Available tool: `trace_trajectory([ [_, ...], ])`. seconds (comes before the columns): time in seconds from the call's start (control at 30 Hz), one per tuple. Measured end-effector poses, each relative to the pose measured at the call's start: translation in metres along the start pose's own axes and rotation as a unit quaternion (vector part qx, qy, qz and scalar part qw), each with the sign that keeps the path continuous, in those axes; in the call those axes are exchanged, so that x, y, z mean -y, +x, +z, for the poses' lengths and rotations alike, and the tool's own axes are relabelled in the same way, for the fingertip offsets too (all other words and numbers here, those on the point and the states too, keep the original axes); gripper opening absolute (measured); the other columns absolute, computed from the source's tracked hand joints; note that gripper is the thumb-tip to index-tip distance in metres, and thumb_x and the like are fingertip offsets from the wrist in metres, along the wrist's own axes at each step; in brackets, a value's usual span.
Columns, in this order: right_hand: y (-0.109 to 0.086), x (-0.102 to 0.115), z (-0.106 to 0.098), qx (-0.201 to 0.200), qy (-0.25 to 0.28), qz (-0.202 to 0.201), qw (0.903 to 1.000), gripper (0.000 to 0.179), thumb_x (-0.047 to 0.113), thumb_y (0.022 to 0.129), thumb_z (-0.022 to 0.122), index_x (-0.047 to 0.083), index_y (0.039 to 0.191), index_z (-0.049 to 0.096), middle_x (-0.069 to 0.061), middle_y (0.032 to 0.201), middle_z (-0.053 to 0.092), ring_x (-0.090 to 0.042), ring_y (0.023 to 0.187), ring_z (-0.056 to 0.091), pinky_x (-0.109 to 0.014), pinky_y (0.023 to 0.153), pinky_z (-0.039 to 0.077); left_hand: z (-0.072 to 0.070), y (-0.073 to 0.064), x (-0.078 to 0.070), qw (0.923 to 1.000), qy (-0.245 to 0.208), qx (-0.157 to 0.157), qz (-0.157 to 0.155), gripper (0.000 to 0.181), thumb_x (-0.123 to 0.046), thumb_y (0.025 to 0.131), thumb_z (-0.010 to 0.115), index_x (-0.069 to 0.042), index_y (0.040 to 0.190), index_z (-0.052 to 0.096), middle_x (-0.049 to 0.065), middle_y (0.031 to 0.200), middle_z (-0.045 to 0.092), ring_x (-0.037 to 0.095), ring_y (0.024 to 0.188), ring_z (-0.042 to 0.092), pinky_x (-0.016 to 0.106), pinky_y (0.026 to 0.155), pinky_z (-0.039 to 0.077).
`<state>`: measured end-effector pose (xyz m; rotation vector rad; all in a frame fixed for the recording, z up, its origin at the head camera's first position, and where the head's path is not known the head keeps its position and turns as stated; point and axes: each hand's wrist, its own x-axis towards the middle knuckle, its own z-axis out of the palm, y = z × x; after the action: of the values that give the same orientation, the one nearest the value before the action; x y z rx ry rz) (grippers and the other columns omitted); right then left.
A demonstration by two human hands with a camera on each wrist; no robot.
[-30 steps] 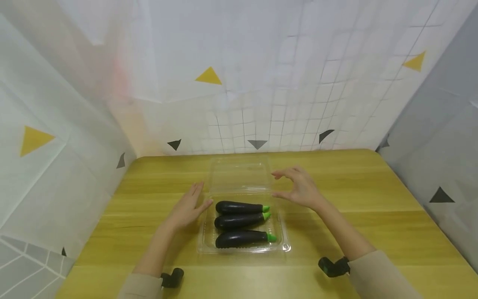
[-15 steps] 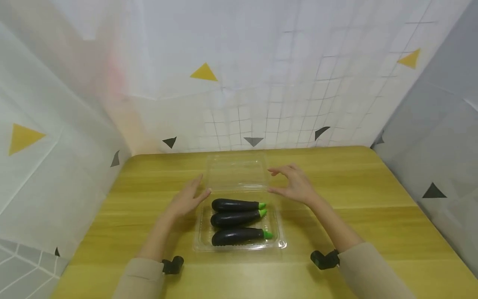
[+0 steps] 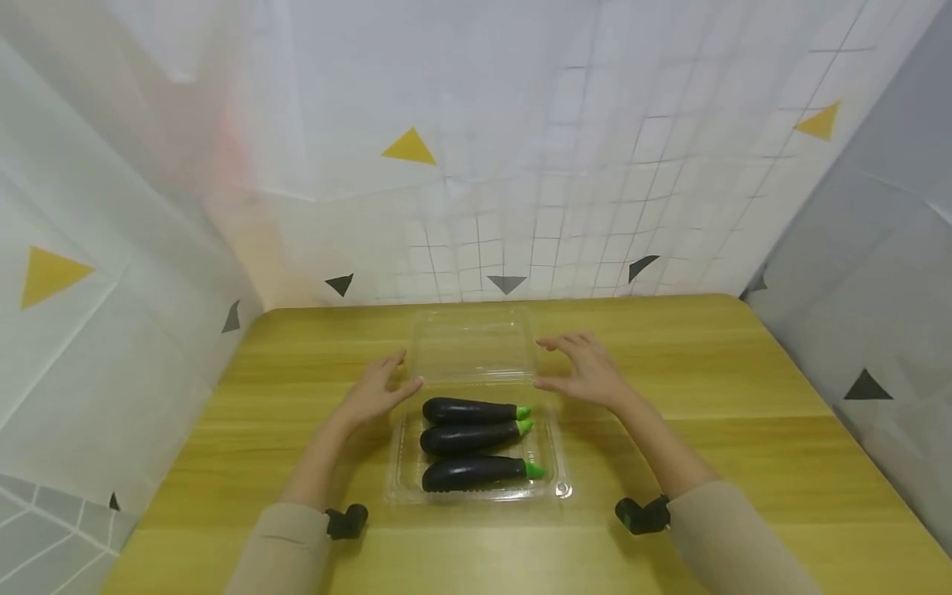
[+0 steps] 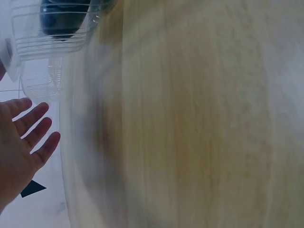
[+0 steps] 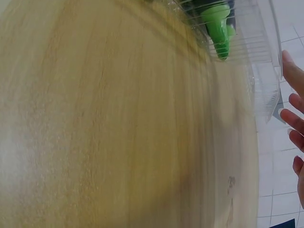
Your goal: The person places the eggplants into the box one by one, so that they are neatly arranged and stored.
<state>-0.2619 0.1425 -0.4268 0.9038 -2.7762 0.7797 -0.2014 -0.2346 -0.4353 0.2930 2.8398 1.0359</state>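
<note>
Near-black eggplants [image 3: 468,439], bright green stems [image 3: 533,470], clear container [image 3: 513,495], yellow-brown wood-grain table [image 3: 669,454], beige sleeves [image 3: 732,537]

Top-down's easy: the clear rectangular plastic box [image 3: 494,496] has its lid [image 3: 473,343] back, so there's room straight down onto three glossy black, green-tipped eggplants [image 3: 468,438]. Side-on, its ribbed walls [image 5: 247,28] block you, and the bare left hand [image 3: 377,391] and bare right hand [image 3: 583,372] flank it. Nearside yellow wood-grain tabletop [image 3: 476,549] is passable.

My left hand [image 3: 374,392] and right hand [image 3: 586,372] flank the frame's lower centre, thumbs apart from the fingers.
</note>
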Motion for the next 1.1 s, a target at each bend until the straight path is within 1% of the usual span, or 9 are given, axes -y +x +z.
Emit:
trace_trajectory([
  [0.2,-0.003,-0.006,0.005,0.014,0.004,0.023,0.9996,0.075,0.056,0.078,0.073,0.01,0.134,0.056,-0.009,0.122,0.06,-0.032,0.117,0.044,-0.055,0.095,0.038,0.004,0.001,0.005,0.9996,-0.025,0.008,-0.005,0.084,-0.051,0.095,0.053,0.0,0.152,0.019,0.023,0.144,0.04,0.042,0.135,0.028,0.059,0.11,0.024],
  [0.3,-0.002,-0.006,0.005,0.02,0.01,0.031,0.9993,0.075,0.056,0.078,0.072,0.008,0.134,0.056,-0.012,0.126,0.058,-0.035,0.119,0.043,-0.057,0.096,0.037,0.005,0.0,0.007,0.9991,-0.041,0.001,-0.006,0.082,-0.05,0.095,0.054,0.0,0.152,0.022,0.023,0.143,0.041,0.042,0.132,0.032,0.059,0.109,0.027],
  [0.47,-0.002,-0.006,0.006,0.038,0.024,0.041,0.9982,0.07,0.056,0.08,0.07,0.006,0.127,0.062,-0.016,0.13,0.054,-0.038,0.121,0.041,-0.06,0.097,0.035,0.007,-0.002,0.009,0.9975,-0.069,0.006,-0.009,0.076,-0.047,0.094,0.056,0.0,0.149,0.03,0.021,0.14,0.043,0.041,0.127,0.04,0.057,0.104,0.035],
  [0.57,-0.002,-0.008,0.006,0.046,0.037,0.044,0.9973,0.068,0.056,0.08,0.07,0.006,0.126,0.063,-0.015,0.13,0.054,-0.037,0.121,0.04,-0.059,0.097,0.036,0.008,0.0,0.01,0.9965,-0.083,0.006,-0.01,0.074,-0.046,0.094,0.058,-0.002,0.148,0.034,0.02,0.14,0.043,0.04,0.126,0.042,0.056,0.103,0.037],
  [0.77,0.0,-0.009,0.007,0.055,0.063,0.046,0.9954,0.071,0.054,0.081,0.071,0.005,0.13,0.059,-0.016,0.134,0.05,-0.037,0.124,0.038,-0.061,0.099,0.035,0.008,0.004,0.012,0.9959,-0.091,0.0,0.0,0.076,-0.043,0.093,0.061,-0.001,0.149,0.032,0.019,0.142,0.043,0.042,0.127,0.041,0.057,0.103,0.036],
  [0.83,0.0,-0.01,0.006,0.055,0.077,0.048,0.9943,0.074,0.052,0.08,0.073,0.005,0.134,0.056,-0.018,0.137,0.048,-0.038,0.126,0.037,-0.063,0.1,0.033,0.009,0.005,0.01,0.9945,-0.105,-0.001,0.005,0.077,-0.041,0.093,0.063,-0.002,0.15,0.029,0.02,0.143,0.042,0.043,0.128,0.041,0.056,0.103,0.037],
  [0.9,0.0,-0.011,0.006,0.05,0.089,0.051,0.9934,0.078,0.051,0.079,0.074,0.006,0.138,0.051,-0.018,0.14,0.045,-0.038,0.127,0.036,-0.065,0.101,0.032,0.009,0.006,0.009,0.9928,-0.119,-0.008,0.012,0.079,-0.038,0.092,0.065,-0.003,0.151,0.026,0.021,0.143,0.041,0.044,0.129,0.04,0.056,0.103,0.038],
  [1.0,0.001,-0.009,0.007,0.037,0.113,0.056,0.9913,0.082,0.046,0.078,0.077,0.009,0.143,0.045,-0.017,0.142,0.043,-0.039,0.126,0.037,-0.065,0.098,0.034,0.009,0.006,0.005,0.9904,-0.131,-0.033,0.027,0.081,-0.031,0.09,0.069,-0.005,0.152,0.025,0.023,0.142,0.041,0.044,0.129,0.039,0.056,0.102,0.039],
  [1.1,0.0,-0.006,0.007,0.018,0.136,0.054,0.9891,0.083,0.037,0.076,0.081,0.009,0.144,0.042,-0.016,0.14,0.043,-0.041,0.122,0.038,-0.064,0.095,0.038,0.01,0.006,0.003,0.9917,-0.107,-0.057,0.041,0.085,-0.028,0.087,0.072,-0.007,0.153,0.023,0.025,0.141,0.041,0.042,0.128,0.038,0.057,0.102,0.038],
])
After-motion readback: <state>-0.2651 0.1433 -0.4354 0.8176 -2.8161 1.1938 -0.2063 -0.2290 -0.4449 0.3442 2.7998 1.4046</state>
